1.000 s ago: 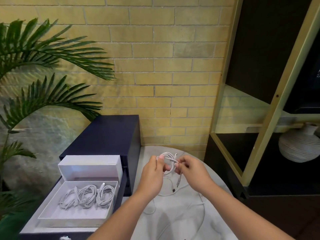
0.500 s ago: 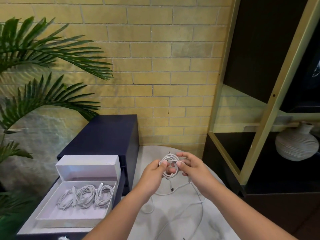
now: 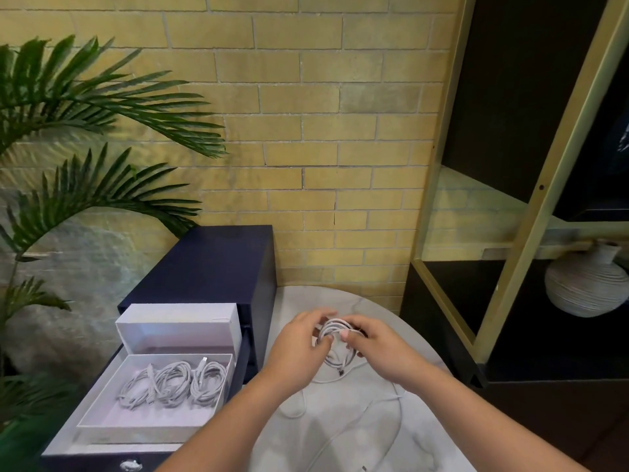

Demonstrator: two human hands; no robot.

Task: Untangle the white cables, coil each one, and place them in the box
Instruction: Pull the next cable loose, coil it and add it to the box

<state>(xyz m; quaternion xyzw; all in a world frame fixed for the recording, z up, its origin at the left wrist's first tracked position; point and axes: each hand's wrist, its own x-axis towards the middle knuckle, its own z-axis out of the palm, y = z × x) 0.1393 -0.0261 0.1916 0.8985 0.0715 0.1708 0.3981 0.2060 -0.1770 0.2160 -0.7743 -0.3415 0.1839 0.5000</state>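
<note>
White cable strands (image 3: 401,407) trail loose across the marble table (image 3: 425,437) and off the bottom edge; how many remain is unclear. Three coiled cables (image 3: 173,381) lie in the open box (image 3: 112,417). Beyond, left hand (image 3: 299,338) and right hand (image 3: 377,345) both pinch a part-wound coil (image 3: 335,330), fingers (image 3: 344,334) hiding its far side. Winding seems underway; the slack tail likely goes in next.

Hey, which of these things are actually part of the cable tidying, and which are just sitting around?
Part of the job: the coil held in the left hand and right hand; the loose cable on the table; the white box with three coiled cables.
Just there: palm plant, navy cabinet, ribbed vase, gold-framed shelf.
</note>
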